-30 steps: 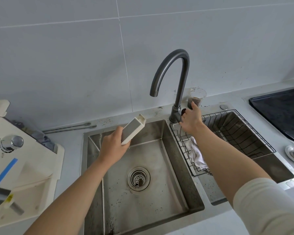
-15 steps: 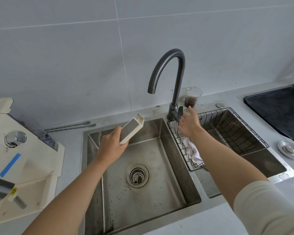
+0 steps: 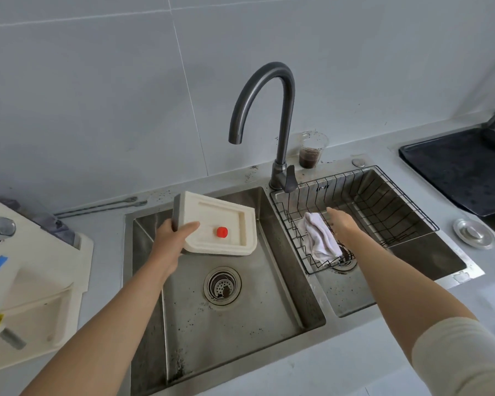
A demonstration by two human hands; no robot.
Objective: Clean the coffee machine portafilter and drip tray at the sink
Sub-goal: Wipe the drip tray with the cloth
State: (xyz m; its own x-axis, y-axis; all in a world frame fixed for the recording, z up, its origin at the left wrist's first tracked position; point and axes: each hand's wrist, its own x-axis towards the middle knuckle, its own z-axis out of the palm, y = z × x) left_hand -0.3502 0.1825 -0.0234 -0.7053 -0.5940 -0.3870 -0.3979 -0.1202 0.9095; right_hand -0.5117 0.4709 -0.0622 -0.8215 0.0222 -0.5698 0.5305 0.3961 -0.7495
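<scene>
My left hand [image 3: 170, 241] grips the cream drip tray [image 3: 220, 224] by its left edge and holds it over the left sink basin [image 3: 240, 318]. The tray's inside faces up and shows a small red float [image 3: 221, 232]. My right hand [image 3: 340, 224] reaches into the wire basket [image 3: 383, 201] over the right basin, fingers straight, touching a white cloth [image 3: 320, 238]. The dark faucet [image 3: 280, 115] stands between the basins with no water running. I see no portafilter.
The cream coffee machine [image 3: 32, 270] stands on the counter at the left. A plastic cup of dark coffee grounds [image 3: 311, 151] sits behind the faucet. A black tray [image 3: 463, 167] and a metal sink plug [image 3: 473, 233] lie at the right.
My left hand turned the drip tray from edge-on to flat, its inside now up. My right hand left the faucet handle and dropped into the basket onto the cloth.
</scene>
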